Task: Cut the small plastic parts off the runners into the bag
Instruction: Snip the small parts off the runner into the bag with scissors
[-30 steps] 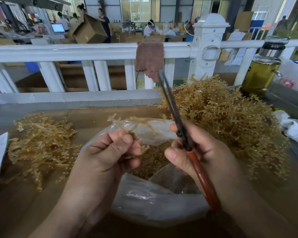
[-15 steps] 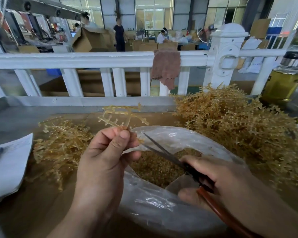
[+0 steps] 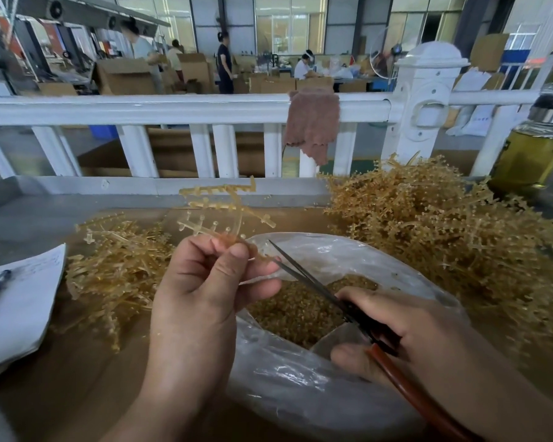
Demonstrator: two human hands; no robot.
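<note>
My left hand (image 3: 205, 291) pinches an amber plastic runner (image 3: 219, 207) between thumb and fingers and holds it up over the rim of a clear plastic bag (image 3: 300, 387). Small amber cut parts (image 3: 294, 307) fill the bottom of the bag. My right hand (image 3: 406, 339) grips scissors (image 3: 304, 275) by their red-brown handles; the blades are slightly apart, with their tips at the runner beside my left fingertips.
A big heap of uncut runners (image 3: 428, 231) lies right of the bag, a smaller pile of runners (image 3: 115, 269) to its left. Papers with a pen (image 3: 16, 301) sit at the left edge. A white railing (image 3: 179, 110) with a brown cloth (image 3: 312, 122) borders the table; a jar of yellow liquid (image 3: 530, 151) stands far right.
The scissors swung down from pointing upward to pointing left at the runner. My left hand raised the runner above the bag's rim. The view shifted left.
</note>
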